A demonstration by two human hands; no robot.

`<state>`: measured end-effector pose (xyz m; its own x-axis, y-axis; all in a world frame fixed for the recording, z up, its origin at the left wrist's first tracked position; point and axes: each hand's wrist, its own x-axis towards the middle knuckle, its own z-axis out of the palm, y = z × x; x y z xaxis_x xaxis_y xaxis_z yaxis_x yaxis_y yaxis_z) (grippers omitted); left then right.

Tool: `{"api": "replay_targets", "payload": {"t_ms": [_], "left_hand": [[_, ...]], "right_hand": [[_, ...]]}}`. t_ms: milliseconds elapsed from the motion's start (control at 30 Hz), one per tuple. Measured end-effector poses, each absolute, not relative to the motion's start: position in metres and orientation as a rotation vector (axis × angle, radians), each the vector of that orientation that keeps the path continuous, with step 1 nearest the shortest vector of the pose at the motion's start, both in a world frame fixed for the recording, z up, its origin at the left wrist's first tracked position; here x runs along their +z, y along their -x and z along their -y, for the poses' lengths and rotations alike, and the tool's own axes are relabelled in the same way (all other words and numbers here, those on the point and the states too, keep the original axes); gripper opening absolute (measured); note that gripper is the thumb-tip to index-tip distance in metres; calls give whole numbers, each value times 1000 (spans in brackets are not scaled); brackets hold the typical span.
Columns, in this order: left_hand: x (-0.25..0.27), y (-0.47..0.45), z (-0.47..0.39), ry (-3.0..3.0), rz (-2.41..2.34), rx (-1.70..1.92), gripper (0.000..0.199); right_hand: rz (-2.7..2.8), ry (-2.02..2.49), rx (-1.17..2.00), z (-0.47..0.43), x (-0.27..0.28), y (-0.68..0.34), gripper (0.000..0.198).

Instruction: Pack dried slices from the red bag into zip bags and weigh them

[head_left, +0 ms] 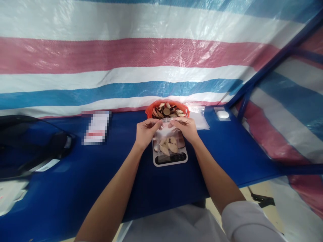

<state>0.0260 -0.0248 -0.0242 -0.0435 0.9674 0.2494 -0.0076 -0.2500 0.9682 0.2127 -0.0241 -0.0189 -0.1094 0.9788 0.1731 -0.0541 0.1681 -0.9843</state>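
Note:
Between my two hands hangs a clear zip bag (165,134) with several pale dried slices (168,146) in its lower part. My left hand (148,131) pinches the bag's top edge on one side, and my right hand (186,127) pinches it on the other. Behind and below the bag is a white kitchen scale (171,162) with a dark display, partly covered by the bag. Whether the bag touches the scale I cannot tell. Just beyond my hands stands a red bag (149,111) full of similar dried slices with dark edges.
Clear plastic bags (202,117) lie right of the red bag, and a small packet with a white round item (223,115) lies farther right. A blurred-out printed item (97,127) and a black object (59,144) are at left on the blue table (106,181). Striped sheeting (126,55) closes the back.

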Motion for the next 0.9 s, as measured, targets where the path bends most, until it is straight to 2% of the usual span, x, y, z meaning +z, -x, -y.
{"api": "replay_targets", "payload": {"t_ms": [567, 733, 900], "left_hand": [[-19, -29, 27, -1376, -1108, 1373, 21], [-21, -31, 26, -1329, -1095, 1360, 27], [-18, -34, 27, -1307, -1083, 1371, 24]], "right_hand": [[1350, 1001, 1158, 25, -22, -213, 31], [1363, 1001, 1103, 23, -24, -213, 30], [1427, 1008, 1025, 28, -22, -208, 27]]}}
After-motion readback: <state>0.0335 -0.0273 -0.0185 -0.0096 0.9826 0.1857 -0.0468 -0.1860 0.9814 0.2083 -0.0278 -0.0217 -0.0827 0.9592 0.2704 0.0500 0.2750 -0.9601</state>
